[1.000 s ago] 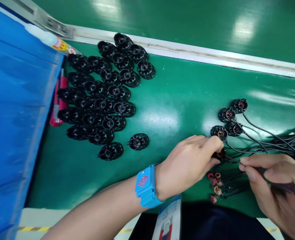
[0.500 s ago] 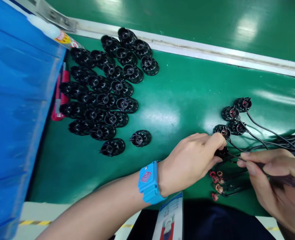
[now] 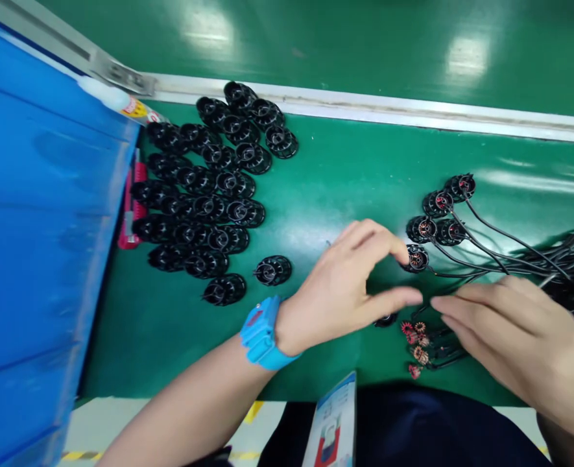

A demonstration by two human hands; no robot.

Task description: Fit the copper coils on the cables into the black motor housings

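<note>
My left hand point(image 3: 345, 279), with a blue strap on the wrist, has its thumb and index finger spread apart. Its index fingertip is at the edge of a black slotted round housing point(image 3: 416, 259) with copper wire ends inside and a cable coming out. Below that hand another black housing point(image 3: 386, 320) is partly hidden. My right hand point(image 3: 520, 334) is closed, fingertips together, close to the left thumb. What it grips is hidden; a thin pale metallic rod point(image 3: 547, 280) shows just behind it. Several cable ends with fanned copper wires point(image 3: 419, 353) lie below, between the hands.
Several black housings point(image 3: 218, 240) stand grouped on the green mat at left, one point(image 3: 273, 270) apart. A blue bin point(image 3: 34, 246), a red cutter point(image 3: 131, 224) and a white tube point(image 3: 116, 100) border them. Cabled housings point(image 3: 437, 203) and black cables point(image 3: 569, 256) lie right.
My left hand has opened and come off the housing it was holding, which now sits with the cabled group. My right hand has turned over; the dark thin tool in it is now mostly hidden.
</note>
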